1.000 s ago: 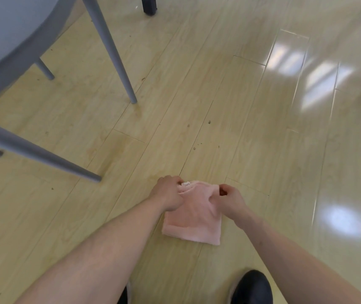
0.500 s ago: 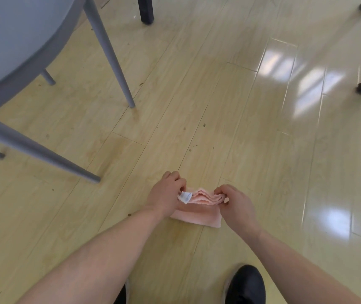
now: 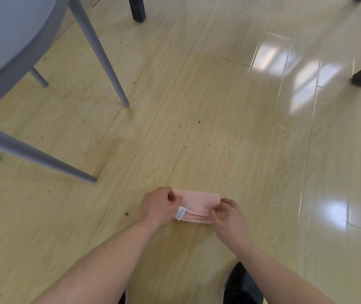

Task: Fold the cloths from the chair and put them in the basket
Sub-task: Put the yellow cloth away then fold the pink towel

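Wooden floor [image 3: 197, 106] carries a folded pink cloth [image 3: 198, 201], long side running left-right, pinched at each end by left hand [image 3: 158, 207] and right hand [image 3: 227, 218].

An indoor room, likely a home or dining area: a glossy pale wood-look plank floor [image 3: 197, 84] reflects window light, a grey plastic chair [image 3: 10, 51] stands on slim legs, and dark furniture legs [image 3: 138, 9] stand nearby.
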The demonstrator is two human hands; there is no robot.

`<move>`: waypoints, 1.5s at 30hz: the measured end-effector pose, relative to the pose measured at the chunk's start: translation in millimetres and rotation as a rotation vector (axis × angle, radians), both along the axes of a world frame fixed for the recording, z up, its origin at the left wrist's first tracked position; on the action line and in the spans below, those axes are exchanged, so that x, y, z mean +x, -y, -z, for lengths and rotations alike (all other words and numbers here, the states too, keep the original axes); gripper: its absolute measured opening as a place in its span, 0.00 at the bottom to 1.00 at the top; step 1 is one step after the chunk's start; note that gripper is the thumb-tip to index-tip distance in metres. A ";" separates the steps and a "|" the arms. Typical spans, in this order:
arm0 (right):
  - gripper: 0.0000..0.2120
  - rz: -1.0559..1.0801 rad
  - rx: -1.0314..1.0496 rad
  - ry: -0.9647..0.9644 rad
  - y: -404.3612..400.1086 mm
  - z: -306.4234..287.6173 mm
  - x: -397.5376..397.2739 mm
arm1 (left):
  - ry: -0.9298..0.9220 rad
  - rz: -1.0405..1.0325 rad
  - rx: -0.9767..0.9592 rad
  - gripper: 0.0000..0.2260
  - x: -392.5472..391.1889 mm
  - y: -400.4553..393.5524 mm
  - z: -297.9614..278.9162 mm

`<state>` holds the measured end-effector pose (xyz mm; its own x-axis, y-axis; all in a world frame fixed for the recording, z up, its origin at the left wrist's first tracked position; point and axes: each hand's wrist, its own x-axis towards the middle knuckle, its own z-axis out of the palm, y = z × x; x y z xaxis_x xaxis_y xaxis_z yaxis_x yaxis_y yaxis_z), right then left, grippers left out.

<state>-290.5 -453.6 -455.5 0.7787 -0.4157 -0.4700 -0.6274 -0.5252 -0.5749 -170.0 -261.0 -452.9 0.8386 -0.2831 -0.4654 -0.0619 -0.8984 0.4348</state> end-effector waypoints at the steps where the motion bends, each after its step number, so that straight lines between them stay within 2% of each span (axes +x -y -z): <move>1: 0.06 0.042 0.013 -0.012 -1.8 1.5 2.0 | -0.020 -0.036 0.011 0.10 0.7 0.5 2.8; 3: 0.06 0.088 0.044 -0.050 -4.5 4.6 5.2 | -0.110 0.022 0.040 0.21 1.8 0.2 5.6; 4: 0.08 0.107 0.068 -0.072 -5.2 5.7 6.3 | -0.163 0.078 0.073 0.23 2.8 -0.4 5.6; 7: 0.14 0.191 0.185 -0.129 -3.4 1.0 9.9 | -0.215 0.230 0.218 0.18 6.7 -1.0 -0.4; 9: 0.19 0.223 0.239 -0.146 1.2 -8.0 14.9 | -0.232 0.250 0.224 0.17 10.7 -1.1 -11.6; 12: 0.22 0.271 0.294 -0.146 11.5 -31.7 28.0 | -0.309 0.152 0.083 0.13 23.8 -0.1 -42.5; 15: 0.22 0.262 0.331 -0.062 23.6 -74.4 49.0 | -0.354 -0.020 -0.111 0.11 45.2 5.3 -91.3; 17: 0.21 0.259 0.364 0.001 30.1 -115.0 65.4 | -0.308 -0.085 -0.215 0.12 59.3 8.2 -130.4; 21: 0.08 0.259 0.460 0.114 35.6 -208.5 90.3 | -0.196 -0.185 -0.417 0.13 75.4 10.9 -211.7; 25: 0.04 0.257 0.523 0.217 32.2 -300.8 99.4 | -0.124 -0.225 -0.661 0.09 77.7 6.5 -292.3; 26: 0.03 0.250 0.538 0.235 29.5 -322.6 99.2 | -0.098 -0.220 -0.699 0.11 78.0 3.6 -308.7; 28: 0.04 0.239 0.564 0.279 24.8 -360.7 99.2 | -0.058 -0.207 -0.748 0.13 78.4 -2.3 -337.3; 32: 0.10 0.250 0.562 0.376 13.2 -412.9 94.1 | 0.018 -0.192 -0.832 0.08 68.7 -14.6 -377.9; 36: 0.09 0.283 0.528 0.463 -0.7 -427.5 83.3 | 0.048 -0.244 -0.925 0.07 50.1 -24.5 -385.6; 41: 0.12 0.347 0.546 0.475 -11.5 -394.1 67.9 | -0.037 -0.276 -0.970 0.06 33.4 -32.3 -372.9; 45: 0.11 0.337 0.572 0.521 -12.6 -397.6 69.6 | -0.001 -0.306 -0.997 0.07 34.6 -33.6 -377.5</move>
<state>-220.9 -440.9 -57.8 0.8310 -0.4722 -0.2942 -0.2795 0.1029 -0.9546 -135.3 -227.4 -75.5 0.9389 -0.3151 -0.1382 0.1086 -0.1096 0.9880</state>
